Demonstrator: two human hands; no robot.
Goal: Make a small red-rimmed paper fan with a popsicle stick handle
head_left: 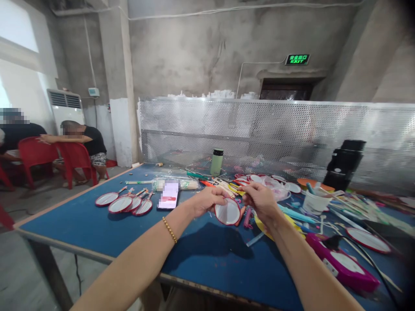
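Observation:
My left hand (212, 200) pinches the edge of a round white disc with a red rim (227, 212), held above the blue table (129, 235). To its right, my right hand (257, 196) has its fingers pressed together near the disc's upper right; what they hold is too small to make out. Several more red-rimmed discs (120, 204) with short handles lie at the left of the table. A phone with a lit screen (168, 195) lies between those discs and my left hand.
A green bottle (216, 162) stands at the back. At the right are a white cup with tools (315, 203), a magenta device (343, 264), a black object (344, 164), sticks and cords. A perforated metal panel (194, 125) borders the table. Two people sit at far left.

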